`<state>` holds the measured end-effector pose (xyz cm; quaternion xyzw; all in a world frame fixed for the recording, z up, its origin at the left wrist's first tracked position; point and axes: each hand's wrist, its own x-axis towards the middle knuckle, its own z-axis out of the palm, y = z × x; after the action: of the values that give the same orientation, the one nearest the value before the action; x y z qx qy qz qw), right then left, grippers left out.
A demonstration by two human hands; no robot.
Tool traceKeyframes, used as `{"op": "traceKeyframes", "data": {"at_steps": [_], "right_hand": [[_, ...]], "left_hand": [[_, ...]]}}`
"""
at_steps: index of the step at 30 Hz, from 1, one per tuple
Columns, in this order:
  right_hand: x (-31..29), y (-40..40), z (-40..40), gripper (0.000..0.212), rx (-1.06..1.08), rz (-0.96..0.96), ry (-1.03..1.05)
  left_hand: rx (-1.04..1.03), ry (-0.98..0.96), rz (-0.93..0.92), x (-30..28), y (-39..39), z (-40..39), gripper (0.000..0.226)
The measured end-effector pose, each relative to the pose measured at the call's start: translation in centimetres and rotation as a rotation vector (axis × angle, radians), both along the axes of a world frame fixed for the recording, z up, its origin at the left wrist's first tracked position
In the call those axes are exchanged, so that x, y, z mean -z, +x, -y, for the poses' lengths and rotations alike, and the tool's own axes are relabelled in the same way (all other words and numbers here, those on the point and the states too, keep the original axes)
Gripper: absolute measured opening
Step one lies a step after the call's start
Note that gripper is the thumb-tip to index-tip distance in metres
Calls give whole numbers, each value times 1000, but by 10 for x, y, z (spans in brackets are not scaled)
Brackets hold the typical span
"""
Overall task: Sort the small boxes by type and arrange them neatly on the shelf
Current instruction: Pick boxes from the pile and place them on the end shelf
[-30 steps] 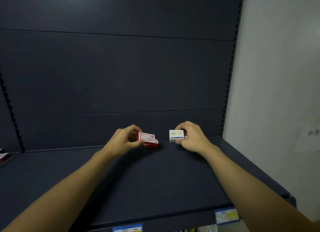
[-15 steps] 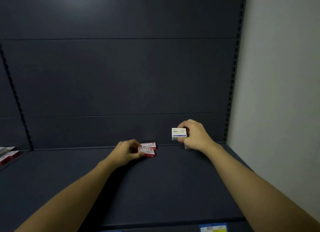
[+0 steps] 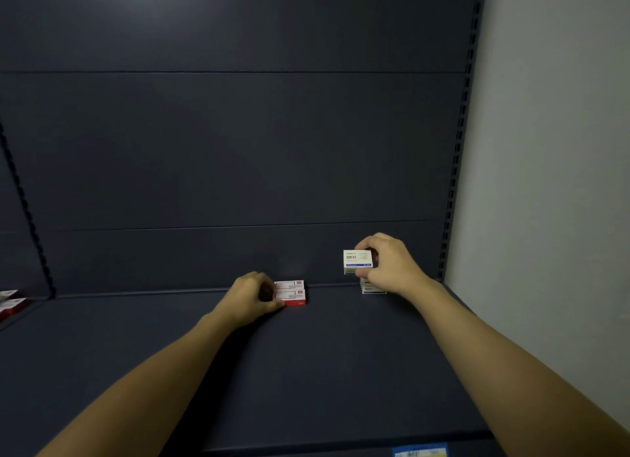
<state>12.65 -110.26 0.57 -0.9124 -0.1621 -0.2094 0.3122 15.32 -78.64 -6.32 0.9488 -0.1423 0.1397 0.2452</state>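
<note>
Two red-and-white boxes point(image 3: 290, 293) lie side by side on the dark shelf point(image 3: 306, 371) near its back panel. My left hand point(image 3: 251, 296) grips the nearer one at its left end. My right hand point(image 3: 388, 264) holds a white box with a blue stripe point(image 3: 356, 262) just above the shelf, further right. Beneath that hand another white box point(image 3: 372, 287) rests on the shelf, mostly hidden by my fingers.
More red-and-white boxes point(image 3: 11, 303) lie on the neighbouring shelf section at the far left edge. A perforated upright point(image 3: 455, 170) and a pale wall point(image 3: 552, 183) bound the shelf on the right. A price label point(image 3: 421, 451) sits on the shelf's front edge.
My left hand set its red-and-white box down on the shelf beside the other one. My right hand lifted the white box and carried it right, above a second white box.
</note>
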Motion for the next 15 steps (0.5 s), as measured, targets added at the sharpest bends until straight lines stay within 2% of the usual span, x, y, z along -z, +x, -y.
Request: {"op": "traceKeyframes", "data": {"at_steps": [15], "right_hand": [[21,6,55,27,191,-79,-104]], "left_hand": [[-14,32,8,-2,7,2,43]]}}
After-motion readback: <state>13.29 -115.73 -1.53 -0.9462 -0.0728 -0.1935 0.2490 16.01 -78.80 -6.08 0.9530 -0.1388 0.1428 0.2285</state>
